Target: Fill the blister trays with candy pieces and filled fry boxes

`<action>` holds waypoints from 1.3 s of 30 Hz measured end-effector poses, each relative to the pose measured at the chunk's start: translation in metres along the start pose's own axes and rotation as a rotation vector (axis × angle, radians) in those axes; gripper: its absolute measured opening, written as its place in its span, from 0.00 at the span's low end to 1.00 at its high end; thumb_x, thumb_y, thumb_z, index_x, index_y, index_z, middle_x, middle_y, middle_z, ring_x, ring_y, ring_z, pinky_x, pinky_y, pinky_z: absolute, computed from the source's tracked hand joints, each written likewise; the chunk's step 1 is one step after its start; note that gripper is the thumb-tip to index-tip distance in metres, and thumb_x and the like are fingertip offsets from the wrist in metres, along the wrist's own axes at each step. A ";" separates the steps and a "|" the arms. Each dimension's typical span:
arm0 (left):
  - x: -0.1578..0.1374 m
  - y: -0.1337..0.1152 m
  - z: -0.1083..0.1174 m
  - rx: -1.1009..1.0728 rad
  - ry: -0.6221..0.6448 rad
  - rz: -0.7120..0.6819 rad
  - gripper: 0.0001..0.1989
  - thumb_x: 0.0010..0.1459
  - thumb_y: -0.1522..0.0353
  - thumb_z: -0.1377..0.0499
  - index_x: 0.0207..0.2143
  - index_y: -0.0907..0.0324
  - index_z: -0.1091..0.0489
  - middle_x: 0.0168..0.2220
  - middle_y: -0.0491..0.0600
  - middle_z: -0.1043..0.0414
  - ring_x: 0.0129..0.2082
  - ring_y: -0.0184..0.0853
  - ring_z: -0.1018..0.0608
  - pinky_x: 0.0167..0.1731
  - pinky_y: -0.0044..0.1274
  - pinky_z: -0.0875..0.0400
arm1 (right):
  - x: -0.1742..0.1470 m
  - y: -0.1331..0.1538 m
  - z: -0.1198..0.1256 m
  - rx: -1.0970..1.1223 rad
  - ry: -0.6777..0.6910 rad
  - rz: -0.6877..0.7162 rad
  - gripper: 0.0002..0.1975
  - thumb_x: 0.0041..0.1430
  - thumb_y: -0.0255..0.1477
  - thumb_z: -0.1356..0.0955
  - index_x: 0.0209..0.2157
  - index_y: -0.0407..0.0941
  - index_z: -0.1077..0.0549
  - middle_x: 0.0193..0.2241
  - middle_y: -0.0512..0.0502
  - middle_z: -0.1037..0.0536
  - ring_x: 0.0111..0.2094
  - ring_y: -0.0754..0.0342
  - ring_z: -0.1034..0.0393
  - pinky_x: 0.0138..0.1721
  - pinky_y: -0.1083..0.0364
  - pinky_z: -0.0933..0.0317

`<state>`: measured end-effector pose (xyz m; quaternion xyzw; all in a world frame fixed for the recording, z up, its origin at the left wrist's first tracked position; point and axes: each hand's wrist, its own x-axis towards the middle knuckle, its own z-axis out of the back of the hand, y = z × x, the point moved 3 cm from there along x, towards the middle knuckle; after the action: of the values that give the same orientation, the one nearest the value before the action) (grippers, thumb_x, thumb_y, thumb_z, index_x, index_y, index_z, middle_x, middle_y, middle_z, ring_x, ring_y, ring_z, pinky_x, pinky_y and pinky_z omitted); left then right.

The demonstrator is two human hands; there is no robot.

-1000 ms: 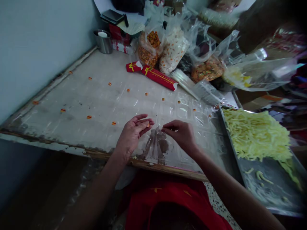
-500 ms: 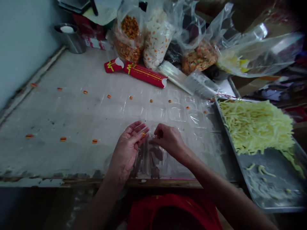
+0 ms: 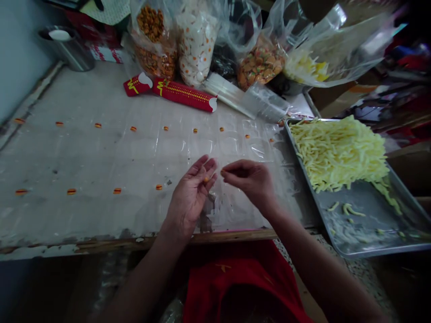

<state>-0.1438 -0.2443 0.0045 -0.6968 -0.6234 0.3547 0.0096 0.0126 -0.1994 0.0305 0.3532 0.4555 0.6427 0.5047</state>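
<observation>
Thumb and fingers of my left hand [image 3: 191, 193] are curled round a small orange piece [image 3: 206, 179], palm turned up. Facing it, my right hand [image 3: 251, 179] pinches a tiny orange-brown piece [image 3: 222, 172] between thumb and fingertips. Both hands hover over clear plastic compartments [image 3: 232, 148] laid flat on the table. Miniature hot-dog-like pieces lie in two rows, a back row [image 3: 134, 128] and a front row that ends with one piece [image 3: 159, 187] just left of my left hand. The exact kind of the held pieces is too small to make out.
A metal tray [image 3: 323, 215] of pale yellow strips [image 3: 343, 152] sits at the right. Along the back stand clear bags of small pieces [image 3: 197, 45], a red carton [image 3: 185, 95] and plastic sleeves [image 3: 232, 96]. A metal cup [image 3: 72, 49] is at the back left.
The view has swung right. My left hand has moved right, and one more piece now shows at the front row's right end. My right hand's fingertips now visibly pinch a small piece.
</observation>
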 end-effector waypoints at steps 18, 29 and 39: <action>-0.026 0.001 -0.005 0.064 -0.114 0.043 0.14 0.68 0.64 0.46 0.46 0.65 0.26 0.47 0.60 0.24 0.54 0.44 0.23 0.55 0.34 0.26 | 0.009 -0.043 0.019 -0.742 0.124 -0.106 0.06 0.53 0.34 0.23 0.29 0.47 0.19 0.27 0.49 0.20 0.30 0.53 0.28 0.29 0.56 0.46; -0.070 0.039 -0.013 0.376 -0.102 0.033 0.14 0.70 0.69 0.49 0.45 0.63 0.24 0.49 0.55 0.23 0.46 0.33 0.20 0.49 0.25 0.24 | -0.065 -0.011 0.006 -0.333 0.126 0.442 0.08 0.68 0.30 0.32 0.46 0.47 0.21 0.40 0.46 0.20 0.38 0.57 0.26 0.41 0.59 0.37; -0.079 0.072 -0.042 0.636 0.238 0.141 0.23 0.60 0.57 0.35 0.55 0.57 0.26 0.56 0.56 0.25 0.58 0.44 0.25 0.58 0.34 0.30 | -0.089 -0.049 0.062 -0.096 -0.094 0.202 0.07 0.53 0.21 0.29 0.35 0.43 0.20 0.29 0.50 0.20 0.28 0.58 0.27 0.31 0.61 0.37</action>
<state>-0.0578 -0.3116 0.0411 -0.7366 -0.4265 0.4474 0.2743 0.1069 -0.2681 0.0060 0.4025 0.3620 0.6940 0.4746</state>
